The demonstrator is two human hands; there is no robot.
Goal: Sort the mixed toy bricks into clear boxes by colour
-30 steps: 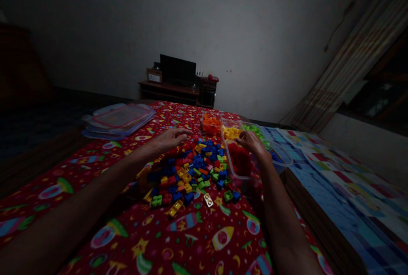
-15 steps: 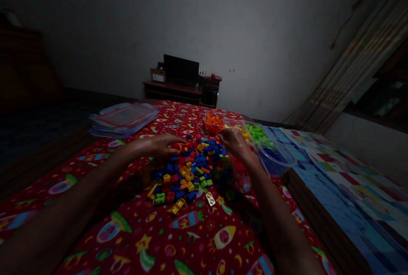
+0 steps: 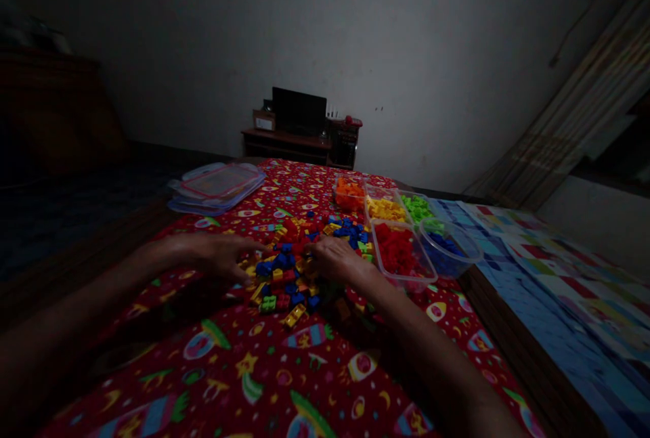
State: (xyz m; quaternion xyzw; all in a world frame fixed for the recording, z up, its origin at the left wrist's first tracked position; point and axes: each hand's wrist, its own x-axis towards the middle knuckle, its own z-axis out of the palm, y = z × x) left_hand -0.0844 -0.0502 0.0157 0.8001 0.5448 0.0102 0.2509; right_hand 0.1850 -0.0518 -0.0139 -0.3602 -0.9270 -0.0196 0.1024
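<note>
A mixed pile of toy building bricks point(image 3: 284, 274) in red, blue, yellow and green lies on a red patterned cloth point(image 3: 274, 384). At the pile's left edge is my left hand point(image 3: 221, 255), its fingers spread and nothing seen between them. My right hand point(image 3: 332, 258) reaches down into the middle of the pile. Its fingers are bent and mostly hidden behind the hand, so what they touch cannot be made out. A yellow brick point(image 3: 295, 316) and a green brick point(image 3: 267, 304) lie at the near edge.
Right of the pile stand clear tubs of sorted bricks: orange point(image 3: 349, 194), yellow point(image 3: 384, 209), green point(image 3: 416, 208), red point(image 3: 397, 252) and blue point(image 3: 445, 248). Stacked lids point(image 3: 218, 187) lie at the far left. A wooden edge point(image 3: 508, 330) borders the cloth on the right.
My right hand has moved from beside the tubs down and left into the pile. My left hand has shifted back to the pile's left edge. The view has turned slightly left.
</note>
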